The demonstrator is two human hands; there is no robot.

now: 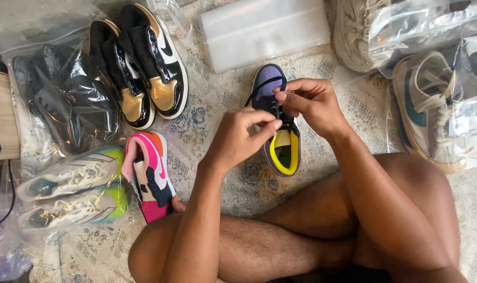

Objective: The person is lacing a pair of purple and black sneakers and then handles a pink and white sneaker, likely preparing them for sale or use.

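Head view looks down on a person sitting cross-legged on a pale patterned rug (217,99). Both hands meet over one purple shoe (276,112) with a yellow lining, which lies on the rug just ahead of the knees, toe pointing away. The left hand (241,137) has thumb and forefinger pressed together on something small over the tongue; the right hand (312,102) pinches a black lace (257,90) that arcs across the purple toe. The hands cover the shoe's middle, so the eyelets and most of the lacing are hidden, and what the left fingers grip cannot be made out.

One pink and navy shoe (152,173) lies to the left, its heel cut off by the left knee. Two black and gold shoes (144,68) stand side by side above it. One clear bag holds two white and green shoes (73,191); another holds dark shoes (65,97), blurred by glare, count unclear. On the right, a bagged beige and teal shoe (429,115) is partly veiled by plastic, and one beige shoe (353,31) runs off the top edge. One translucent box (264,29) lies at the top.
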